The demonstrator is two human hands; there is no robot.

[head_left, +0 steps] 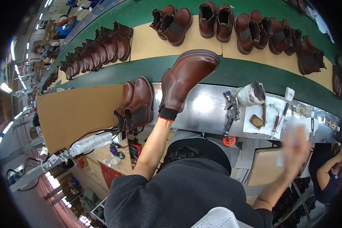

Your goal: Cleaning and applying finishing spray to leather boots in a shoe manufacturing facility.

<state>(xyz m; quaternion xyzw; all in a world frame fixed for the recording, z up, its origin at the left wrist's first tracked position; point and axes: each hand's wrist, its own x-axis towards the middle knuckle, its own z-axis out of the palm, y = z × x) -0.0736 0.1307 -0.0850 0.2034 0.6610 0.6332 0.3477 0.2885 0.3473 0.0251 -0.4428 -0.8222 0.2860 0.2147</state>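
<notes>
One brown boot (186,78) raised over steel counter (205,110), left hand (167,108) hidden inside it, grip impossible to tell. Right hand (296,146) blurred, closed around pale cloth (288,142). White cup (250,94), white paper sheet (271,114) alongside.

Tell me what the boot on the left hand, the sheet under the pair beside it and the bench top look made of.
Boot: looks like smooth brown leather, glossy highlights on the toe; darker sole, possibly rubber.
Sheet under the pair of boots: likely cardboard, flat matte tan.
Bench top: seemingly bare metal, silvery with bright glare.
</notes>
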